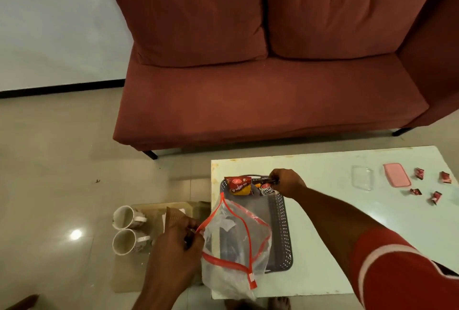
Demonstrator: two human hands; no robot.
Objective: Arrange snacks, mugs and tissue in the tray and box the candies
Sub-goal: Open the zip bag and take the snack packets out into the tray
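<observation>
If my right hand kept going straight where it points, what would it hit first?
Probably the red packet at the tray's far end, just past the dark packet the right hand pinches; depth is unclear from one view.

Snack packets (239, 185) in grey tray (282, 223)

left hand (173, 242) grips zip bag (233, 242) | right hand (285, 183) holds snack packet (264, 181) | over tray (280, 223)

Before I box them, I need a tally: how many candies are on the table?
4 candies, right of the pink lid on the table: two farther back, two nearer. None looks hidden.
</observation>
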